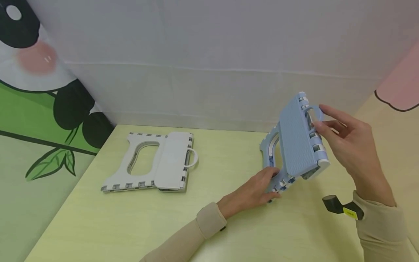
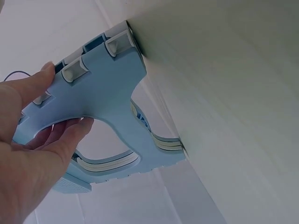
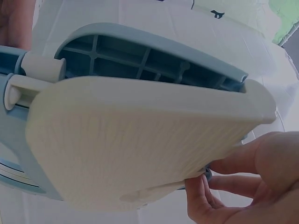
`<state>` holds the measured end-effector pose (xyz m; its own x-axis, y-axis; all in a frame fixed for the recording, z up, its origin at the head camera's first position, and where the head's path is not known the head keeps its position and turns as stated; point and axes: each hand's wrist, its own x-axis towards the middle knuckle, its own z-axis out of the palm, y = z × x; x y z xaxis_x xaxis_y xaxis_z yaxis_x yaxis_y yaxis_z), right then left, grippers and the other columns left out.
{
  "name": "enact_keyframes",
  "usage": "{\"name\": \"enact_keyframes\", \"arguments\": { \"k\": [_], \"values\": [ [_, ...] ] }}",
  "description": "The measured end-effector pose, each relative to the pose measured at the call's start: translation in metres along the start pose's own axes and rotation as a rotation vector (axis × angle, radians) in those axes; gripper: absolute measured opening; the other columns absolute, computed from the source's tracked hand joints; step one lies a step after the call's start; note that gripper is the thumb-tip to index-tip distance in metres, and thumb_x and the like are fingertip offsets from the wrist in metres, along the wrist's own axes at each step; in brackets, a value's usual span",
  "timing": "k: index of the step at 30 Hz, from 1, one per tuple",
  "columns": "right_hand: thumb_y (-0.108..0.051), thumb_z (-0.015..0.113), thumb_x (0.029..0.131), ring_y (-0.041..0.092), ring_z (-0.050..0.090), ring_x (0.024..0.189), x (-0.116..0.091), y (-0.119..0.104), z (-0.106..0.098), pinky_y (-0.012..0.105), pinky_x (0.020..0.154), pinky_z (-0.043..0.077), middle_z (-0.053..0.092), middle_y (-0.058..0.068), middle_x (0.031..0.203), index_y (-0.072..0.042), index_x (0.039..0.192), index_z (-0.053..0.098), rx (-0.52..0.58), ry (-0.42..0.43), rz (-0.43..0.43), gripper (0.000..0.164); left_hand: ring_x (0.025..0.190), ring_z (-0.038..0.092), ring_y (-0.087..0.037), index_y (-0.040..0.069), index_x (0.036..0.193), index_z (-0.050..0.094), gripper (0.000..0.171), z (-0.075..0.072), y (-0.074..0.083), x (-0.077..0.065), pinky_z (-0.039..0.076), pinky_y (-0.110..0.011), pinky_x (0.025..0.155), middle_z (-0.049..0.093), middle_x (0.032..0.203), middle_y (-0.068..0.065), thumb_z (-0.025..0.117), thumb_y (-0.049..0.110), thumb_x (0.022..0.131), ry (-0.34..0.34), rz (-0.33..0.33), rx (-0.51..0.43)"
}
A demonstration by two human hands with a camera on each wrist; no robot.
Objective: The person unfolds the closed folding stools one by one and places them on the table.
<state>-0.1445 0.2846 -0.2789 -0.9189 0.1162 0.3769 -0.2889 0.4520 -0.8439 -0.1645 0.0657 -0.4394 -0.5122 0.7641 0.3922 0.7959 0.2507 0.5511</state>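
A blue and white folding step stool (image 1: 296,140), folded nearly flat, stands tilted on the right side of the table. My left hand (image 1: 253,187) grips its leg panel near the lower edge; in the left wrist view the fingers (image 2: 70,133) pass into the cut-out while the thumb lies over the hinged edge. At the stool's top edge, my right hand (image 1: 348,140) pinches the blue loop handle (image 1: 316,113) between thumb and fingers. The right wrist view shows the stool's white ribbed panel (image 3: 117,140) and a narrow gap beside the blue ribbed half.
A white folding stool (image 1: 170,160) lies folded flat on the left of the light wood-look table (image 1: 147,225), its loop handle pointing right. Behind the table rises a pale sheet-covered wall (image 1: 212,91). A cartoon-printed cloth (image 1: 49,116) hangs at the left.
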Motion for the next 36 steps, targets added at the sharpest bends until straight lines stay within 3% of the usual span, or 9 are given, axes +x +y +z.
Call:
{"name": "enact_keyframes", "arguments": {
  "k": [7, 14, 24, 36],
  "values": [
    [-0.001, 0.065, 0.099, 0.001, 0.066, 0.096, 0.001, 0.000, 0.005, 0.010, 0.080, 0.053, 0.060, -0.005, 0.132, -0.011, 0.148, 0.056, -0.056, 0.005, -0.040, 0.050, 0.115, 0.057, -0.016, -0.004, 0.139, 0.042, 0.060, 0.002, -0.002, 0.002, 0.043, -0.014, 0.103, 0.056, 0.131, -0.014, 0.078, 0.013, 0.094, -0.009, -0.002, -0.019],
    [0.003, 0.064, 0.099, 0.000, 0.066, 0.097, 0.003, -0.001, 0.009, 0.010, 0.081, 0.053, 0.057, 0.003, 0.139, -0.009, 0.146, 0.057, -0.042, 0.019, -0.072, 0.049, 0.116, 0.057, -0.015, -0.004, 0.140, 0.041, 0.060, 0.003, -0.003, 0.003, 0.042, -0.014, 0.103, 0.055, 0.132, -0.014, 0.077, 0.015, 0.095, -0.020, -0.008, -0.002],
    [0.003, 0.065, 0.098, 0.000, 0.063, 0.100, 0.003, 0.001, 0.016, 0.007, 0.086, 0.049, 0.057, -0.009, 0.131, -0.005, 0.146, 0.056, -0.071, 0.028, -0.103, 0.049, 0.117, 0.057, -0.016, -0.004, 0.140, 0.041, 0.061, 0.003, -0.005, 0.002, 0.042, -0.015, 0.103, 0.055, 0.132, -0.014, 0.076, 0.017, 0.095, -0.032, -0.015, 0.011],
    [0.002, 0.066, 0.098, 0.000, 0.063, 0.099, 0.002, -0.008, 0.019, 0.007, 0.085, 0.049, 0.056, -0.010, 0.128, -0.006, 0.146, 0.057, -0.075, 0.031, -0.097, 0.049, 0.118, 0.055, -0.014, -0.004, 0.143, 0.038, 0.064, 0.000, 0.001, 0.003, 0.042, -0.015, 0.104, 0.053, 0.135, -0.013, 0.075, 0.019, 0.096, -0.062, -0.061, -0.009]
  ]
}}
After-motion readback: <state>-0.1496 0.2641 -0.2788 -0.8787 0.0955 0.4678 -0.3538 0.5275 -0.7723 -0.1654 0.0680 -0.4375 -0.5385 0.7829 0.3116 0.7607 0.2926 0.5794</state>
